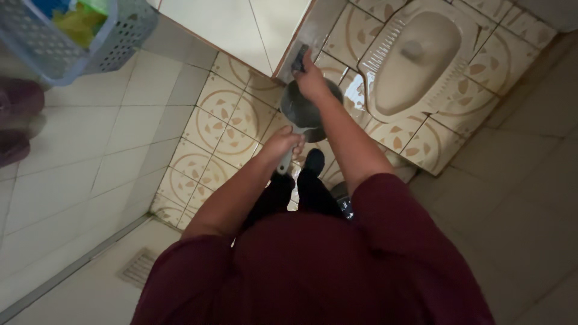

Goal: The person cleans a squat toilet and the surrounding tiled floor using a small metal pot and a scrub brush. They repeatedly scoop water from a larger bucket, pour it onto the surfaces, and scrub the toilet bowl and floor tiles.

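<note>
Maroon cloth fills the bottom of the view, the person's shirt [313, 271], and both bare forearms reach forward from its short sleeves over dark trousers and one dark shoe [313, 161]. Out in front, the left hand [282, 144] is wrapped shut around the pale handle of a small metal pan [301, 111], gripping it close to where the handle meets the bowl. That pan is round and dull grey with a darker inside, and it hangs tilted above the patterned floor tiles [223, 120], between the two hands and just left of the squat toilet [415, 60]. What is inside the pan I cannot make out in this dim light. Past the rim, the right hand [312, 78] is closed on a small dark scrubbing tool [299, 59], pressing it against the raised tiled edge where the white step [241, 27] meets the floor; whether it is a brush or a sponge is too blurred to tell. So the hands are apart, one at each end of the pan. Wet sheen shows on the cream pan of the toilet. Up in the left corner a blue-grey plastic basket [114, 45] with perforated sides holds something yellow and blue, and a floor drain grate [139, 266] sits low by the wall.
</note>
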